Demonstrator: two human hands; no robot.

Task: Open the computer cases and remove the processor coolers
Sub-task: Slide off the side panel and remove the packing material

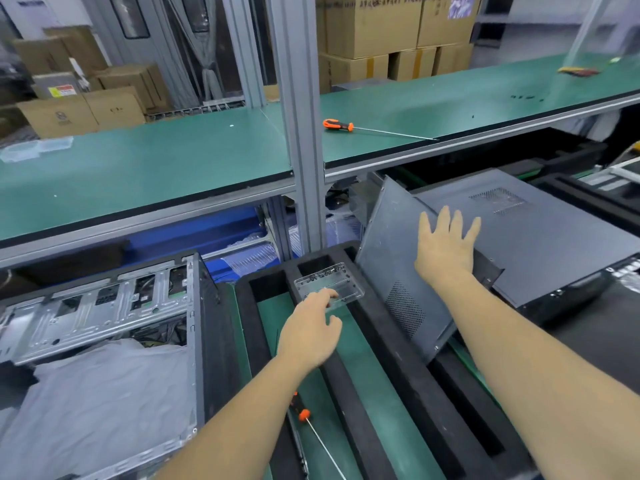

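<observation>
The left hand (311, 327) reaches toward a clear plastic parts tray (329, 284) at about 12 o'clock from it, fingertips on or just over the tray's near edge; whether they pinch anything I cannot tell. The tray sits on a black foam frame (381, 341), probably kept near to catch loose screws. The right hand (446, 251), fingers spread and straight, lies flat against a detached side panel (391, 271), which leans tilted against the closed computer case (540, 244) at 3 o'clock, likely steadied there to keep it from sliding. An opened case (104, 306) lies at 9 o'clock, a grey cloth (104, 403) over its interior, so no cooler shows. One orange-handled screwdriver (304, 415) lies at 6 o'clock, another screwdriver (337, 125) on the green shelf (173, 161) at 12 o'clock
</observation>
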